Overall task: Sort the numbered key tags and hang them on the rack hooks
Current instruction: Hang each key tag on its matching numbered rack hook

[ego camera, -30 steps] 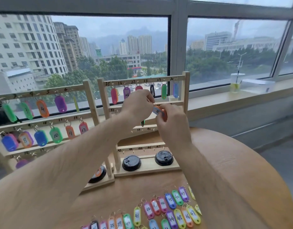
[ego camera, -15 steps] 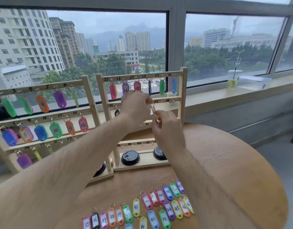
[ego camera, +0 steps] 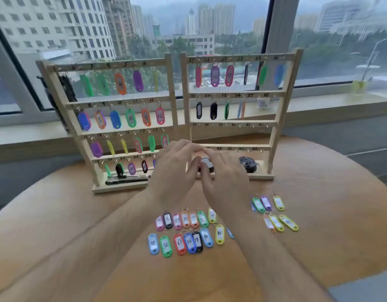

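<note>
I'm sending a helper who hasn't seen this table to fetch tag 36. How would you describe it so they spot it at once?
On the round wooden table, loose tags lie in rows before the racks. In the nearest row, second from left, lies tag 36: the only green one there, between blue 35 and red 37.

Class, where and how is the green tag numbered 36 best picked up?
Pinch green tag 36 across its long edges, from above: it lies flat, label up, with narrow gaps to the blue tag and red tag beside it.
</note>
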